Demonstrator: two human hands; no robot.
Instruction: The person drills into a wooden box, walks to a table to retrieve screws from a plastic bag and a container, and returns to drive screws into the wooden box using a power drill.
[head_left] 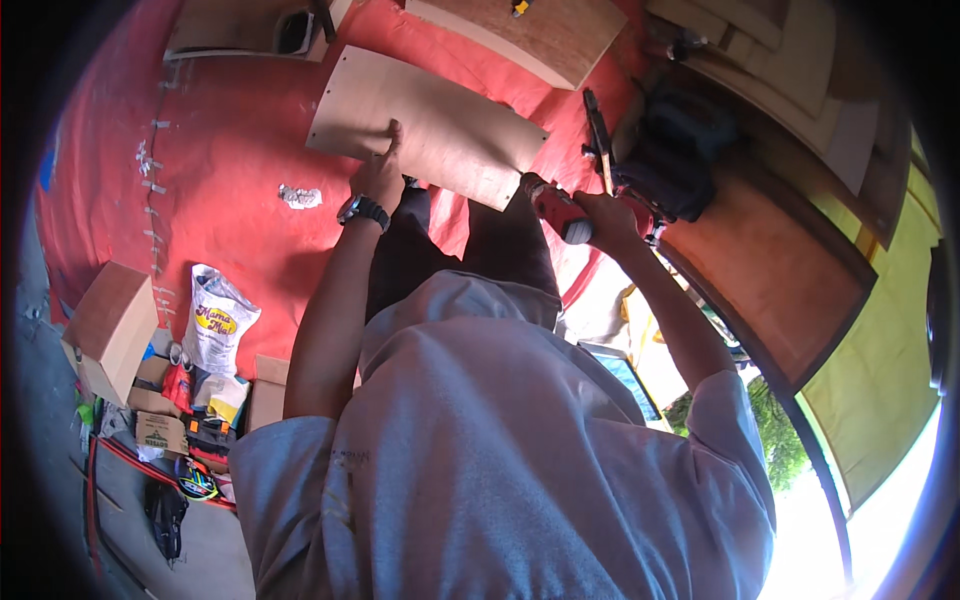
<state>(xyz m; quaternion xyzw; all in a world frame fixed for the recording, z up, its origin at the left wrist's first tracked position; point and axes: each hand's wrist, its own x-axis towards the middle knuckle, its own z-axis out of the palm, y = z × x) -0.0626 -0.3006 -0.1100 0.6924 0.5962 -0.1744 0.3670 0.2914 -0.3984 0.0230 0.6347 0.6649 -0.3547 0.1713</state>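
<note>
My left hand (378, 182), with a black watch on its wrist, grips the near edge of a rectangular plywood panel (425, 120). Its thumb lies on the upper face, while the other fingers are mostly hidden beneath. Small dark holes or screw heads mark the panel's corners. Closed round the handle of a red and black power drill (560, 212) is my right hand (608, 222). The drill's front end points at the panel's near right corner; I cannot tell whether its tip touches the wood.
Red sheeting (240, 140) covers the floor. Another wooden board (530, 35) lies ahead, with a small yellow item on it. A dark-edged brown panel (765, 270) stands at the right. Cartons (112, 325) and a white printed sack (215, 320) sit at the left.
</note>
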